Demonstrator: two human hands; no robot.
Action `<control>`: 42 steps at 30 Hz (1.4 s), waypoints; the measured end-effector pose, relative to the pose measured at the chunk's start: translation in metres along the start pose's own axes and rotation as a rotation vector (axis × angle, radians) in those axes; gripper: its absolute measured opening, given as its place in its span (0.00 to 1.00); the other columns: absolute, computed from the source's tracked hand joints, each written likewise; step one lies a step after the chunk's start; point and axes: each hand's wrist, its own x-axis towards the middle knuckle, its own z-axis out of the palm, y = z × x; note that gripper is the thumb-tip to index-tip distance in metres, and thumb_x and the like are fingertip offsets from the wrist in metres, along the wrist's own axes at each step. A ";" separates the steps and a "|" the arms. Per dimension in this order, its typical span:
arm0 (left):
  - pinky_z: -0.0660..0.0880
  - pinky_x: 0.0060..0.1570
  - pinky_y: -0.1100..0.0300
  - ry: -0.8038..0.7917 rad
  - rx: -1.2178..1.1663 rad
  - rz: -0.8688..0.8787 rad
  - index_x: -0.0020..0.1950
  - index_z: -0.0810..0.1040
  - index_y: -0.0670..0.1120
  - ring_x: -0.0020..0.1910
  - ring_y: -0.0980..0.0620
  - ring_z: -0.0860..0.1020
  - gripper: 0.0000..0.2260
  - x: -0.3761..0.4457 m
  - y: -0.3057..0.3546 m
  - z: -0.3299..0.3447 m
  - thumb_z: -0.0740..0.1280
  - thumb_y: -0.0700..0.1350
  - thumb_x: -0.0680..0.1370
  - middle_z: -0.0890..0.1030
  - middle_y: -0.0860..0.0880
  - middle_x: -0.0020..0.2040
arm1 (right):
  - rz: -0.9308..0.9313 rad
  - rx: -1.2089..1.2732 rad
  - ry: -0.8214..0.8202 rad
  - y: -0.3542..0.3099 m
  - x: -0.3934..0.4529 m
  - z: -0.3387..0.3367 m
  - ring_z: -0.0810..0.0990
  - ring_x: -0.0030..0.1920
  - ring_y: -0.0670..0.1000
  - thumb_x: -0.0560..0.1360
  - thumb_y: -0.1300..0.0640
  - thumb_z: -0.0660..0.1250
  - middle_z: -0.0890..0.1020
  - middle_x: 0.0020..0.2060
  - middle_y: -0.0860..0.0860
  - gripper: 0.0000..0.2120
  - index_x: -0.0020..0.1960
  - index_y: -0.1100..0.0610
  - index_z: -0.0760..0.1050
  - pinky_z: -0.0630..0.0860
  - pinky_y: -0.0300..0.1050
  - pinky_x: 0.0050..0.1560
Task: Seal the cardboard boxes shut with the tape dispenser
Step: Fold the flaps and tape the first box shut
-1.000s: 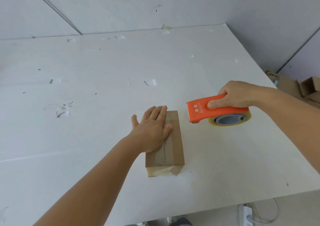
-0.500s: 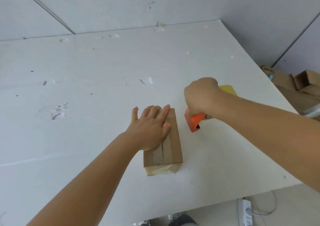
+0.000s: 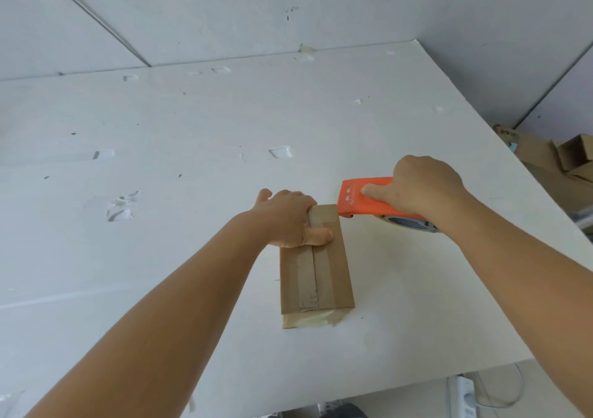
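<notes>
1. Cardboard box (image 3: 316,266) lying flat on the white worktop (image 3: 160,225), nearest of the things, long side running away from the camera; tape already down along the middle seam and folded over the near end.
2. Left hand (image 3: 288,218) gripping the box's far end, thumb pressed on the top face, fingers curled over the far left edge.
3. Right hand (image 3: 420,186) wrapped around the orange tape dispenser (image 3: 369,201), forefinger laid along its top; dispenser nose just at the box's far right corner, tape roll partly hidden under the wrist.
4. Risks, judged from this position: dispenser meeting the corner instead of the seam, so fresh tape landing skewed or off the edge; a light box sliding or tipping under the pull if the left hold slackens; tape creasing or sticking to itself if drawn at a poor angle; left thumb lying in the tape's likely path and getting taped over.
5. Box sitting just left of and nearer than the dispenser-holding hand, its far end directly inside the left hold.
6. Farther right, beyond the worktop edge: loose cardboard pieces (image 3: 545,160).
</notes>
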 end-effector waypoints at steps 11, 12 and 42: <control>0.76 0.53 0.53 -0.178 -0.246 0.099 0.66 0.65 0.59 0.51 0.50 0.77 0.22 0.007 0.000 -0.011 0.68 0.57 0.74 0.76 0.53 0.55 | 0.088 0.129 0.087 0.013 -0.005 0.003 0.71 0.30 0.52 0.70 0.34 0.64 0.74 0.30 0.54 0.28 0.34 0.60 0.68 0.62 0.44 0.29; 0.76 0.53 0.52 -0.179 -0.252 0.085 0.65 0.66 0.59 0.52 0.50 0.77 0.23 0.007 0.001 -0.011 0.69 0.57 0.73 0.76 0.54 0.55 | 0.089 0.139 0.092 0.014 -0.006 0.003 0.71 0.29 0.52 0.70 0.33 0.63 0.74 0.30 0.54 0.28 0.34 0.60 0.68 0.62 0.44 0.29; 0.48 0.72 0.40 0.135 0.038 0.150 0.74 0.58 0.61 0.77 0.51 0.46 0.21 -0.026 0.010 -0.007 0.51 0.47 0.82 0.55 0.56 0.77 | 0.078 0.277 0.118 0.015 -0.020 0.013 0.73 0.30 0.52 0.74 0.33 0.58 0.77 0.31 0.56 0.31 0.37 0.62 0.76 0.65 0.45 0.33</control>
